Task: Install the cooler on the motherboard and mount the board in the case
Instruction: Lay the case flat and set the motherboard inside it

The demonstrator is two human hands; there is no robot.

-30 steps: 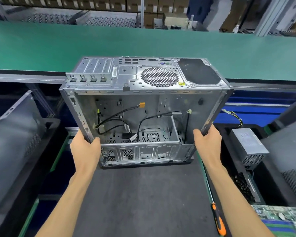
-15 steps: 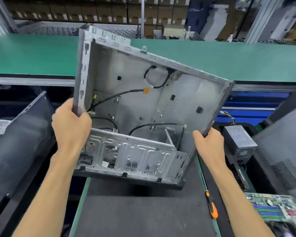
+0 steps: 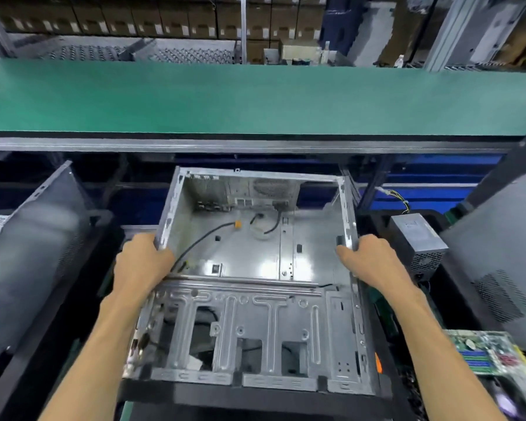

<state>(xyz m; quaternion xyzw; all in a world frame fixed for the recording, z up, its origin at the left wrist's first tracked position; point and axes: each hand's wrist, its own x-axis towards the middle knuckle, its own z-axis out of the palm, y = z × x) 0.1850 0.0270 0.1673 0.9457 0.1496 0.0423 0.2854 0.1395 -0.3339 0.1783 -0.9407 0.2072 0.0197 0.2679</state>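
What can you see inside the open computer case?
Inside the case: loose black cables, one with an orange plug, and bare metal floor. No board is mounted. The drive cage hides what lies beneath it.

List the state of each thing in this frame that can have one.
case: on its side, open face up, no board inside
left hand: grips the case's left wall
right hand: grips the case's right wall
motherboard: lying outside the case
power supply: outside the case
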